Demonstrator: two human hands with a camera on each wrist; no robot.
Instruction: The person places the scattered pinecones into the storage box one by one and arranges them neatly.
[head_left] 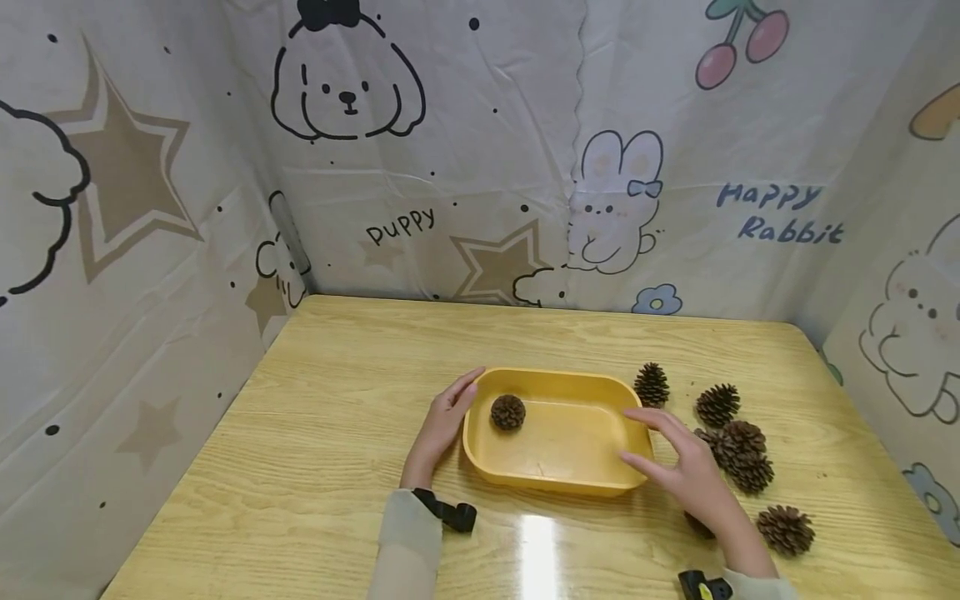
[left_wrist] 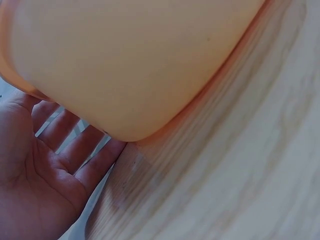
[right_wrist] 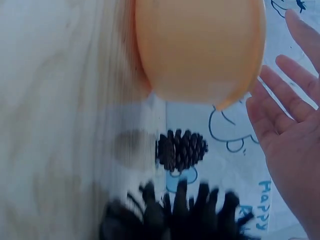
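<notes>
A yellow rectangular plastic tray [head_left: 558, 477] sits on the table, with one pine cone [head_left: 508, 412] in its left part. My left hand [head_left: 441, 423] rests against the tray's left end. The left wrist view shows its fingers [left_wrist: 82, 150] extended along the outer wall. Over the right rim is my right hand [head_left: 686, 467], thumb and fingers spread apart with nothing between them. In the right wrist view its fingers [right_wrist: 282, 97] look fairly straight beside the tray's end [right_wrist: 200, 50]; whether they touch it I cannot tell.
Several pine cones lie right of the tray: one behind its far corner [head_left: 652, 385], another farther right [head_left: 717, 405], a cluster [head_left: 742, 454] beside the right hand, and one nearer the front [head_left: 785, 530]. Another cone is partly hidden under the right forearm. Printed cloth [head_left: 480, 167] surrounds the wooden table [head_left: 322, 467].
</notes>
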